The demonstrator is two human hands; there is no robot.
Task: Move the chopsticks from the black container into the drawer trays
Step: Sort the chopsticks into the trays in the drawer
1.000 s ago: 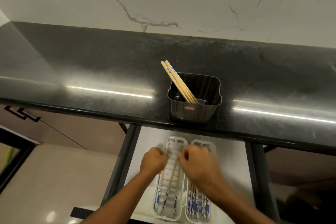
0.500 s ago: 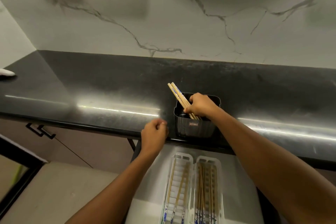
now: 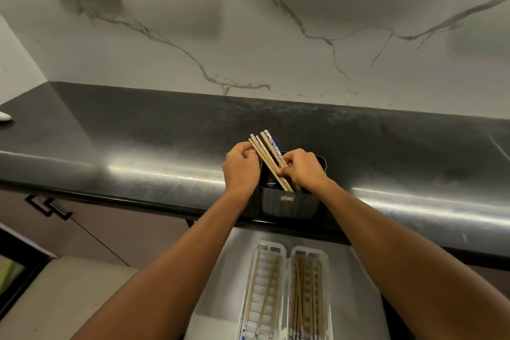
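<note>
1. White slotted plastic drawer trays (image 3: 287, 251) lie nearest, already holding several chopsticks.
2. Above them on the dark counter (image 3: 138, 146), the left hand (image 3: 240, 171) and right hand (image 3: 303, 170) have their fingers curled round the pale wooden chopsticks (image 3: 266, 152) leaning in the black container (image 3: 289, 203).
3. Best to separate one pair cleanly and lift along its slant, so the container stays upright.

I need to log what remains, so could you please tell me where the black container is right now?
In the head view, the black container sits at the countertop's front edge, just right of centre, directly above the open drawer's trays.
</note>
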